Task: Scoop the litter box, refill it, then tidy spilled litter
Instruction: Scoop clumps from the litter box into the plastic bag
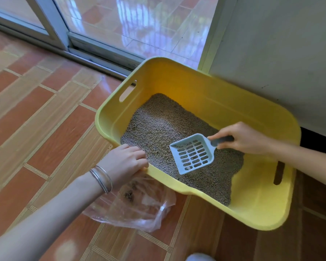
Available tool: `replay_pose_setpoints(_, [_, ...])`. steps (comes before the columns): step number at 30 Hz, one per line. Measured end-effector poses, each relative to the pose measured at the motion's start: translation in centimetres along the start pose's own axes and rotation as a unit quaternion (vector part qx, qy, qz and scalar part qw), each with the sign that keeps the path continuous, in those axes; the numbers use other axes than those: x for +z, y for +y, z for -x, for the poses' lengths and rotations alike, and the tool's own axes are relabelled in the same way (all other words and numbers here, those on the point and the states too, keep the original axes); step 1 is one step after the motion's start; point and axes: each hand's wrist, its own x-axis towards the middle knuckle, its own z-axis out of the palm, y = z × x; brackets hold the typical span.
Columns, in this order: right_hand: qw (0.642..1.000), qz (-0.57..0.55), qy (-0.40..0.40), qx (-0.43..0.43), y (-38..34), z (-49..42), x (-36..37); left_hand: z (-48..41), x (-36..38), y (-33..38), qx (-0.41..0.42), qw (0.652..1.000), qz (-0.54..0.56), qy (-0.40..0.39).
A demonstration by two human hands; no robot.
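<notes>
Litter box (pixel 177 76), a yellow tub with slotted handles, sat on the tiled floor (pixel 36 119) against the wall, beside a sliding glass door. Grey-brown litter (pixel 158 121) covered most of its bottom, though the near right corner showed bare yellow plastic. The right hand (pixel 241 138) was closed around the dark handle of a pale slotted scoop (pixel 193 153), whose blade lay flat on the litter or just above it, apparently empty save for a few grains. The left hand (pixel 128 161) rested on the tub's near rim with its fingers curled over the edge, steadying it; two thin bangles (pixel 102 178) circled that wrist.

Judging from the scene, the scooping step was under way: a clear plastic bag (pixel 139 206) lay on the floor just beside the near wall of the tub and already held a few dark clumps. Refilling looked untouched, with no fresh litter or container in view, and no spilled grains could be made out on the tiles, so the tidying also lay ahead.

Part of the bag was hidden beneath the left wrist and the tub's rim. Whether more clumps lay buried in the litter could not be told. A pale rounded shape at the bottom edge was cut off, possibly a shoe.
</notes>
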Motion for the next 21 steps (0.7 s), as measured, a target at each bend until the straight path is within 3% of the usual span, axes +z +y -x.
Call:
replay_pose_setpoints(7, [1.0, 0.012, 0.018, -0.016, -1.7, -0.1, -0.3, 2.2, -0.7, 0.1, 0.0, 1.0, 0.014, 0.004])
replay_pose_setpoints(14, [0.994, 0.071, 0.025, 0.078, -0.6, 1.1, -2.2, 0.9, -0.7, 0.9, 0.012, 1.0, -0.006, 0.023])
replay_pose_setpoints(21, [0.956, 0.25, -0.036, 0.152, 1.3, 2.7, -2.5, -2.0, 0.8, 1.5, 0.034, 0.999, -0.008, -0.022])
